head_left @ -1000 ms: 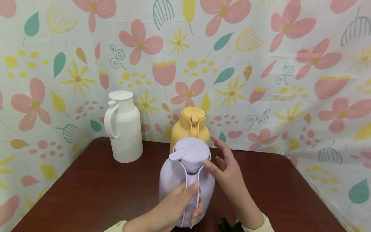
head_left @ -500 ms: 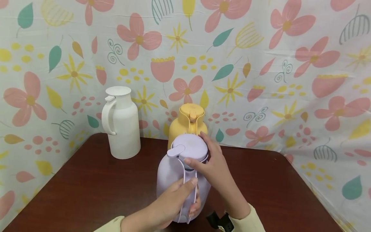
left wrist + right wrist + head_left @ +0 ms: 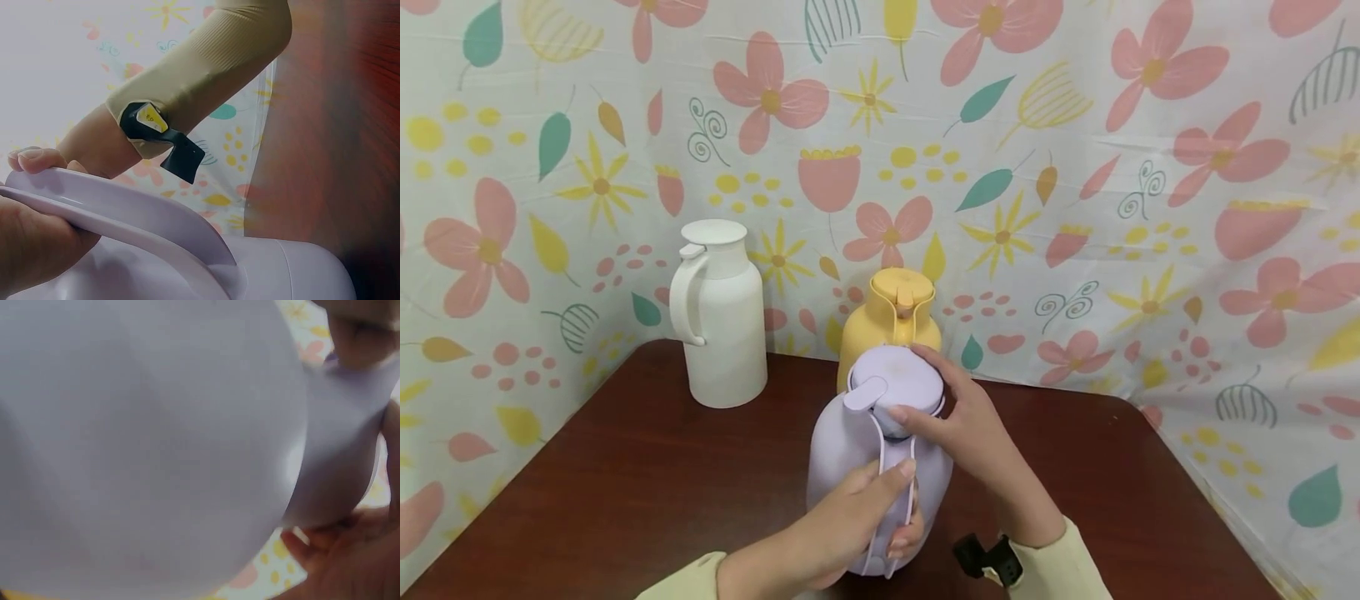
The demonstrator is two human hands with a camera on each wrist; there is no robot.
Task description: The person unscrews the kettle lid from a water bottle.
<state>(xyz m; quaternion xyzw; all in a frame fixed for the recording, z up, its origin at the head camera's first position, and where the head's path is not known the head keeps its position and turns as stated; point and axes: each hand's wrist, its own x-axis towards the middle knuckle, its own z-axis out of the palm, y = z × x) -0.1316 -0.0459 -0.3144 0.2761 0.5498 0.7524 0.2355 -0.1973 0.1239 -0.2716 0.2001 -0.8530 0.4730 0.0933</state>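
Observation:
A lavender thermos jug (image 3: pixel 838 450) stands on the table, its handle facing me. My left hand (image 3: pixel 857 521) holds this handle (image 3: pixel 144 219), thumb lying along the front strip. Around the jug's round lid (image 3: pixel 906 375) my right hand (image 3: pixel 973 425) has its thumb on the near side and its fingers on the far right. The lid's lever (image 3: pixel 866 394) points left of the handle line. In the right wrist view the jug's body (image 3: pixel 144 444) fills most of the picture, and blurred fingers (image 3: pixel 312 550) touch the neck area.
Just behind the lavender jug stands a yellow jug (image 3: pixel 857 333), partly hidden by it. A white jug (image 3: pixel 726 333) is at the back left of the dark brown table (image 3: pixel 625 467). A flowered curtain (image 3: pixel 1060 208) hangs behind. A black strapped device (image 3: pixel 988 560) sits on the right wrist.
My right hand has come in from beside the lid and now grasps it. The left hand stays on the handle, and the view has shifted slightly.

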